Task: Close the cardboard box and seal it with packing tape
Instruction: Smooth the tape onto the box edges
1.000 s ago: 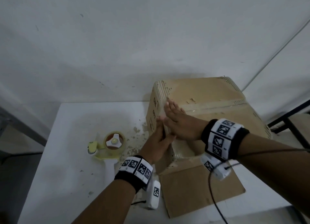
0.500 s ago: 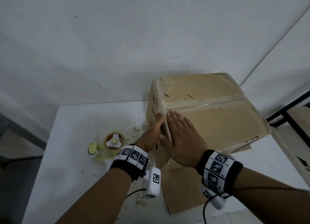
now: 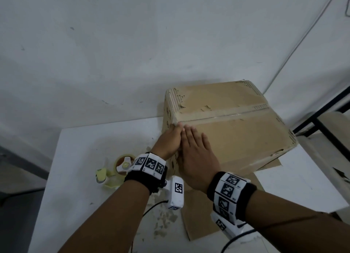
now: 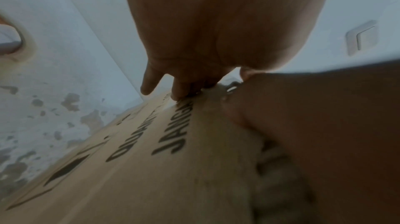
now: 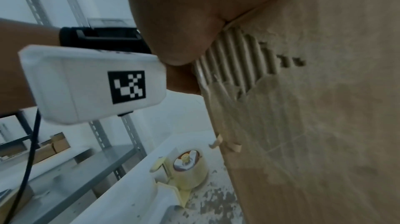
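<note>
One cardboard box [image 3: 227, 127] stands closed at the far right of the white table [image 3: 75, 177], against the wall, partly on a flat cardboard sheet [image 3: 200, 224]. A glossy strip of packing tape [image 3: 223, 115] runs along its top seam. The board looks stiff but worn: the outer paper is torn along the left edge, exposing the fluting, so it probably tolerates firm pressing yet scuffs easily. Its weight cannot be judged. The best hold is likely flat palms on two adjoining faces near the taped corner.

Both hands lie flat with fingers extended, gripping nothing. The left hand [image 3: 168, 141] presses the printed side panel, fingertips reaching the top edge where the tape folds over; the right hand [image 3: 197, 156] rests palm-down on the top panel just beside that edge, touching the left hand.

Compared with half a second earlier, the hands have slid slightly farther along the edge towards the tape end; a second ago the right hand reached across the near corner instead.

A yellow tape dispenser [image 3: 115, 171] lies on the table left of the box, near the left wrist.
</note>
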